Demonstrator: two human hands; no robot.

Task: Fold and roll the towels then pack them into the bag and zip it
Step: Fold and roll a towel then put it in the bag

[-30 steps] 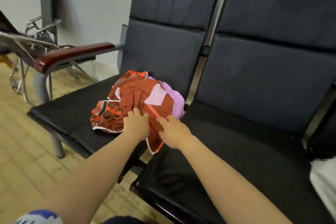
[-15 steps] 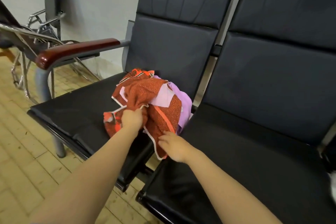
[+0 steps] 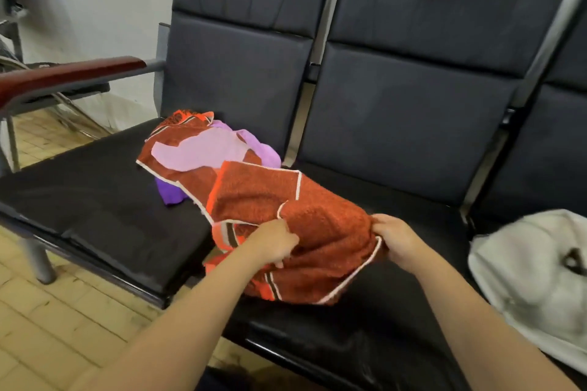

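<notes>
An orange-red towel (image 3: 317,225) with white and brown edging lies stretched across the gap between two black seats. My left hand (image 3: 273,243) grips its bunched cloth near the striped end. My right hand (image 3: 395,236) pinches the towel's right edge. A purple towel (image 3: 254,146) lies partly under it on the left seat, with a darker purple corner (image 3: 170,194) poking out. A whitish bag (image 3: 533,279) rests on the seat at the right edge of view; its zip cannot be made out.
The row of black padded seats (image 3: 413,124) stands against a pale wall. A dark red armrest (image 3: 70,71) juts out at the left. Folding chair frames (image 3: 12,25) stand at the far left on a tiled floor (image 3: 47,327).
Both hands have taken hold of the orange-red towel and pulled it rightward off the pile onto the middle seat. The view has swung right, bringing the whitish bag into sight.
</notes>
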